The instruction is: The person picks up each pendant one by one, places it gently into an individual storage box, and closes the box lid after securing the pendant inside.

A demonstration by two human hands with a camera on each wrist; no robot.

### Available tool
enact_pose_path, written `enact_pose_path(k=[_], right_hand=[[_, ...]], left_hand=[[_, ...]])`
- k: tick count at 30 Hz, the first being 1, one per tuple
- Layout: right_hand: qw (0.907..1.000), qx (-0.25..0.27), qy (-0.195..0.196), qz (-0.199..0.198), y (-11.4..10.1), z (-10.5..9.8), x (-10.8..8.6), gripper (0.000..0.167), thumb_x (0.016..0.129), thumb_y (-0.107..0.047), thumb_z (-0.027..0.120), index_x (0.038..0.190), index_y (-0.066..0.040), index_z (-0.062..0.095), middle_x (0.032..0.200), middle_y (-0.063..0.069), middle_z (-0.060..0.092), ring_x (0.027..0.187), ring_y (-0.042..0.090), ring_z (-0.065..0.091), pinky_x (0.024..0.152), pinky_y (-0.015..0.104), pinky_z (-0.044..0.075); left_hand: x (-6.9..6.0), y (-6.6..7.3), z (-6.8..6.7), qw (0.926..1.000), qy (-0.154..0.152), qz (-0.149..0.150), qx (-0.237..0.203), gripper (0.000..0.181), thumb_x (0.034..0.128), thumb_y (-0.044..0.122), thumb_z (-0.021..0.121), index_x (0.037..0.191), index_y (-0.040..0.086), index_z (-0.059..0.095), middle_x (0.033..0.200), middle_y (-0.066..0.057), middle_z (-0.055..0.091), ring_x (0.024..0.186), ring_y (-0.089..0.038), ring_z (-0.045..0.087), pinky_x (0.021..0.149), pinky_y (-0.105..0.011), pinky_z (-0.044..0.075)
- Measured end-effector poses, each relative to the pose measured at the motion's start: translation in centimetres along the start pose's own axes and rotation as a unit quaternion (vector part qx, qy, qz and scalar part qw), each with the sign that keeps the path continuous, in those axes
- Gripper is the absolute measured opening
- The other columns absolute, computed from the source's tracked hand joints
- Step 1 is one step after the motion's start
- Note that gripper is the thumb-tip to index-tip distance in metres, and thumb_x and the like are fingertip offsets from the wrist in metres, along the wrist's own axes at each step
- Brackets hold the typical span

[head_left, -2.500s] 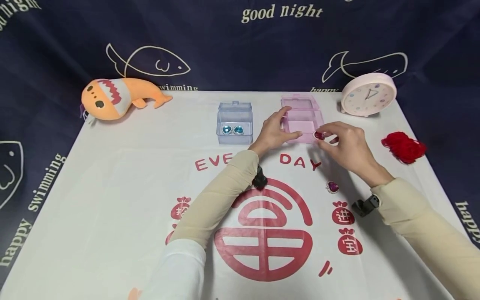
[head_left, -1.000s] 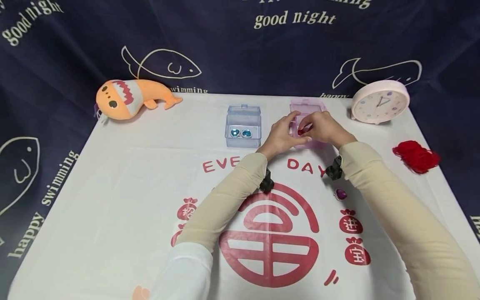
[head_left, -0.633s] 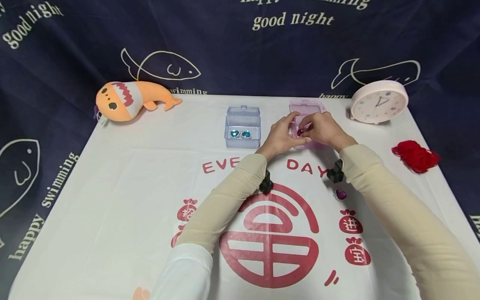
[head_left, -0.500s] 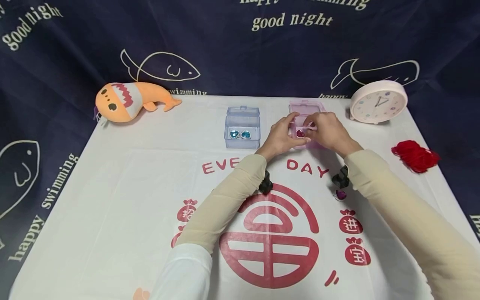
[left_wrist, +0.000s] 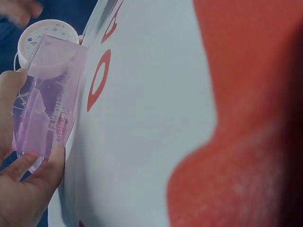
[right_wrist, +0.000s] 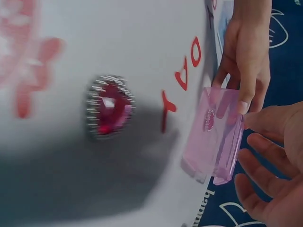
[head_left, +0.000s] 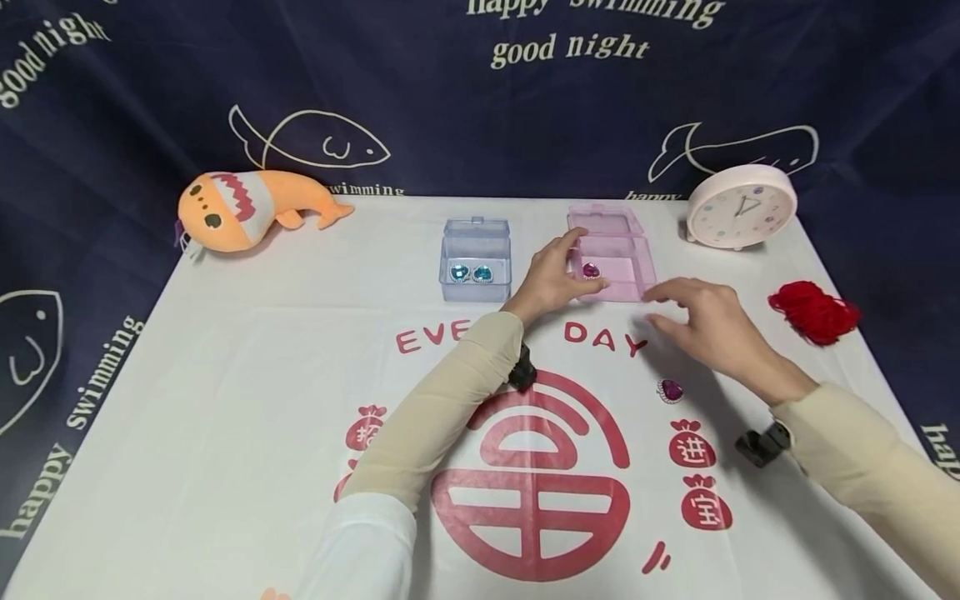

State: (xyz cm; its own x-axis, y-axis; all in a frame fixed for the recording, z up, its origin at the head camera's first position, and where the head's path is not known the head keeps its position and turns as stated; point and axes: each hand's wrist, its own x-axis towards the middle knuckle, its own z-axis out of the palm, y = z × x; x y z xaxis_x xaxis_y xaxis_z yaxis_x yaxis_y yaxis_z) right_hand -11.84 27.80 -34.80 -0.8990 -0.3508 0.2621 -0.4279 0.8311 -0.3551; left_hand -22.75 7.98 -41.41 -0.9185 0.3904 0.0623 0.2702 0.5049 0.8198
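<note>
The pink translucent box (head_left: 611,287) stands with its lid up at the back of the table. A magenta rhinestone gem (head_left: 591,272) with a silver rim lies inside, toward its left. My left hand (head_left: 553,279) grips the box at its left end, thumb along the front; the left wrist view shows fingers (left_wrist: 21,168) on its near end. My right hand (head_left: 708,321) is just right of the box, fingers apart and holding nothing. A second magenta gem (head_left: 671,391) lies on the table below the right hand, large in the right wrist view (right_wrist: 111,106).
Left of the pink box, a blue translucent box (head_left: 476,287) stands with its lid up, with two blue gems (head_left: 482,273) inside. A pink clock (head_left: 741,208) and red yarn (head_left: 815,312) are at the right. An orange plush toy (head_left: 247,208) lies at back left.
The right hand brought a magenta gem into the pink box and let it go. It then drew back to the right with its fingers spread. The left hand stayed on the box.
</note>
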Motion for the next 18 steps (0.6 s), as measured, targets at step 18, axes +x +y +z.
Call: enact_pose_path(k=[18], right_hand=[[0.9989,-0.023,-0.04,-0.004,0.2,1.7,-8.9,0.045,0.061,-0.007,0.089,0.103,-0.006,0.073,0.107,0.013,0.07,0.097,0.032,0.068,0.082,0.043,0.053]], left_hand=[[0.0,0.0,-0.1,0.9998,-0.006,-0.011,-0.015,0.084,0.0752,0.033,0.084,0.144,0.019,0.038,0.131,-0.007,0.054,0.118,-0.016,0.052,0.1,-0.028,0.046]])
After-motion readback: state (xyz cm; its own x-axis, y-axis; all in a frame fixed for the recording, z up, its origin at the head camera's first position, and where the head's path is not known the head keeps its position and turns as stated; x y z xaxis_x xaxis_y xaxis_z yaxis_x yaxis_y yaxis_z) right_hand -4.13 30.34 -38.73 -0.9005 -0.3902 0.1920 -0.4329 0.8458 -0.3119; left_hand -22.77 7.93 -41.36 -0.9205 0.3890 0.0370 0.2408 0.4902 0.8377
